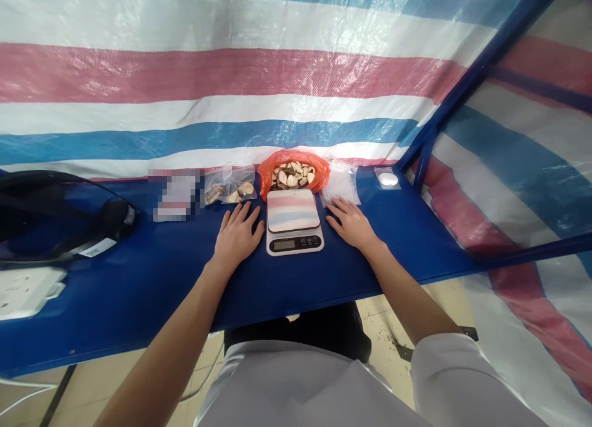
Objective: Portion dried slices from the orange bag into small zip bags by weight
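Note:
My left hand [238, 233] lies flat on the blue table, fingers spread and holding nothing, just left of a digital kitchen scale [294, 220]. On the scale's other side rests my right hand [351, 222], also flat with its fingers apart. The scale's plate is bare and shiny, and its display shows no digits that I can read. Behind it sits an orange plastic bag [266, 174], open at the top, full of pale cut pieces with dark edges [293, 175]. Clear bags [231, 183] with similar pieces lie beyond my left fingertips. Near my right fingertips are clear plastic bags [342, 183].
A white oval object [387, 178] lies on a clear packet at the right. Leftward are a pixelated item [176, 196], a black headset-like device [111, 220] and a white power strip [30, 291]. Striped sheeting [222, 76] hangs behind the blue table [152, 285]; a blue frame [462, 94] stands right.

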Action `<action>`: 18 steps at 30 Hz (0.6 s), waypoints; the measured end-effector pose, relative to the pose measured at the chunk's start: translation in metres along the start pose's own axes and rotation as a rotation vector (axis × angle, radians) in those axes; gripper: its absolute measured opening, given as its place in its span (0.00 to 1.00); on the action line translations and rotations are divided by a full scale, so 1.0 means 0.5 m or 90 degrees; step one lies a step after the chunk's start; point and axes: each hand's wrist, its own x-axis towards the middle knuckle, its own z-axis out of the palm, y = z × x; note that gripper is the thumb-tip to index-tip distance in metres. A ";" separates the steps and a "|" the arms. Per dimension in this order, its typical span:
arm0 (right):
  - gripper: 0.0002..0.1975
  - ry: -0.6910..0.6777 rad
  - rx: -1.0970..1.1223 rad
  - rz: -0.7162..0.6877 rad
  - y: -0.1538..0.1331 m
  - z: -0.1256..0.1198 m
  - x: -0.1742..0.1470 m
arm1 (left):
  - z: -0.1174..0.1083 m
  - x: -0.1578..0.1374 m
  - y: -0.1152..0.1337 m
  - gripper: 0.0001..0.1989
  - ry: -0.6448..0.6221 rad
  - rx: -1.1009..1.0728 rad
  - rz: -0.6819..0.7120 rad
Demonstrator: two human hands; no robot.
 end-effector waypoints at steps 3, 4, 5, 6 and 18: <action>0.21 0.006 0.001 -0.003 -0.002 -0.002 -0.001 | -0.004 0.002 0.001 0.27 0.003 -0.001 -0.008; 0.21 0.013 0.005 -0.003 -0.002 -0.004 -0.001 | -0.005 0.002 0.001 0.27 0.005 0.001 -0.007; 0.20 0.023 0.012 0.000 -0.002 -0.007 0.001 | -0.007 0.003 0.002 0.26 0.008 0.005 -0.005; 0.20 0.035 0.022 0.004 -0.002 -0.011 0.003 | -0.008 0.004 0.002 0.25 0.012 0.009 -0.002; 0.18 0.043 0.061 0.105 0.036 -0.023 0.098 | 0.003 0.004 -0.002 0.24 0.022 0.008 -0.008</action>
